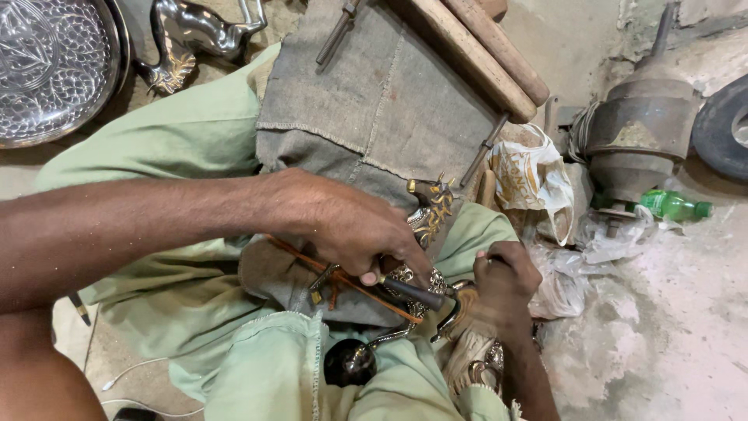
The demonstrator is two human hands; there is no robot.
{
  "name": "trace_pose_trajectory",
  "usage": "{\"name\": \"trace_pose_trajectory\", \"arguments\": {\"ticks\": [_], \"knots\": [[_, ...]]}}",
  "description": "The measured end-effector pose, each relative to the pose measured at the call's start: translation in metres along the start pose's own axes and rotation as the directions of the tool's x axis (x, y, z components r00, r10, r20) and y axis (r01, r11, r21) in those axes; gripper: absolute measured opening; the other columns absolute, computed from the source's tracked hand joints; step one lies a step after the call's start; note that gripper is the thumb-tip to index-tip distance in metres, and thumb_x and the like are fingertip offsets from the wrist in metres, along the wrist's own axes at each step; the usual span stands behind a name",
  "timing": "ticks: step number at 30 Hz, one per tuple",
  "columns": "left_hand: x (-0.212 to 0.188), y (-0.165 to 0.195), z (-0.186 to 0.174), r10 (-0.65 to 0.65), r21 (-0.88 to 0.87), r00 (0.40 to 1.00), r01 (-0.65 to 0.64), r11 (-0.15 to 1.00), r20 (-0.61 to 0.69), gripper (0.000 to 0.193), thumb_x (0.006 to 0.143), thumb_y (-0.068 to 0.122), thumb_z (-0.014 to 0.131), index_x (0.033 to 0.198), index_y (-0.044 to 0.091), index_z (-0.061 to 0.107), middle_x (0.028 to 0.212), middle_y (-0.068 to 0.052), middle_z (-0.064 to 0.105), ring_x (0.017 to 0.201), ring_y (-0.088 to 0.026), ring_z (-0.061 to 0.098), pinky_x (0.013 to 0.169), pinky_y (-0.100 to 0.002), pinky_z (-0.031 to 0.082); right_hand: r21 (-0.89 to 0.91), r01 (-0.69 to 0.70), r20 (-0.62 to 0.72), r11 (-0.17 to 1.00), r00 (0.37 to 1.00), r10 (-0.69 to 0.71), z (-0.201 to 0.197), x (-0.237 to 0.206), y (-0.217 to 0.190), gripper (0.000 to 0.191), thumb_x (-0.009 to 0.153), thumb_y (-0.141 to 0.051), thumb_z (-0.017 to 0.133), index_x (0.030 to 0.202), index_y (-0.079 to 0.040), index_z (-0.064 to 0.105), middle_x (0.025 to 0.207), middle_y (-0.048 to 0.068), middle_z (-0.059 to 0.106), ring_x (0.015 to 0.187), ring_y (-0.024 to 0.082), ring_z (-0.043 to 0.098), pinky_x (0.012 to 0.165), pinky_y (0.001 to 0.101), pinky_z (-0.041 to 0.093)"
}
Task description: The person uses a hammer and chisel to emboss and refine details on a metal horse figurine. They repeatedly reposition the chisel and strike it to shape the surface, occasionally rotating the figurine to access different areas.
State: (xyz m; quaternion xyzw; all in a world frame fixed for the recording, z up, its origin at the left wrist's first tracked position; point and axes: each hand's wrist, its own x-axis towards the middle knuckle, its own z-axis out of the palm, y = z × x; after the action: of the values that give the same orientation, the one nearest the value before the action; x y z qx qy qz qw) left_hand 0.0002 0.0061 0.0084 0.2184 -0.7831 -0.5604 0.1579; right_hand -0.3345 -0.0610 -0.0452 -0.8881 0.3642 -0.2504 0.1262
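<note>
Ornate silver-and-gold metal figurine (430,214), left hand (347,226) gripping dark tapered tool (413,292), right hand (502,277) clasping figurine, coarse burlap (382,101)

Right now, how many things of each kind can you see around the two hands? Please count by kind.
Hands: 2, left hand and right hand
Thin dark tool held in the left hand: 1
Ornate metal figures: 2, one at the hands, one at top left
Embossed metal tray: 1
Green plastic bottle: 1
Total: 7

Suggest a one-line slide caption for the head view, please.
Left hand presses a dark tool to an ornate silver-and-gold metal piece steadied by the right hand.
</note>
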Motion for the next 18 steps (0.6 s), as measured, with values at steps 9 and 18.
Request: {"name": "trace_pose_trajectory", "arguments": {"ticks": [9,18], "knots": [[-0.003,-0.005,0.0023,-0.045,-0.013,0.999,0.046,0.999,0.019,0.068,0.078,0.007,0.072,0.142,0.024,0.056,0.097,-0.01,0.076,0.087,-0.026,0.072,0.078,-0.043,0.054,0.071,0.03,0.065,0.997,0.997,-0.034,-0.0037,-0.0025,0.0018,0.018,0.086,-0.001,0.078,0.095,-0.002,0.062,0.09,0.007,0.064,0.083,0.015,0.063,0.075,0.0283,0.051],[-0.006,-0.003,0.0006,0.006,-0.043,1.0,-0.006,0.999,-0.011,0.068,0.076,0.007,0.076,0.14,0.022,0.057,0.103,-0.01,0.077,0.092,-0.025,0.072,0.08,-0.044,0.054,0.069,-0.092,0.085,0.993,0.993,0.086,-0.0054,-0.0028,0.0032,0.019,0.086,-0.003,0.081,0.092,-0.002,0.064,0.086,0.005,0.065,0.077,0.013,0.063,0.07,0.0262,0.051]]}}
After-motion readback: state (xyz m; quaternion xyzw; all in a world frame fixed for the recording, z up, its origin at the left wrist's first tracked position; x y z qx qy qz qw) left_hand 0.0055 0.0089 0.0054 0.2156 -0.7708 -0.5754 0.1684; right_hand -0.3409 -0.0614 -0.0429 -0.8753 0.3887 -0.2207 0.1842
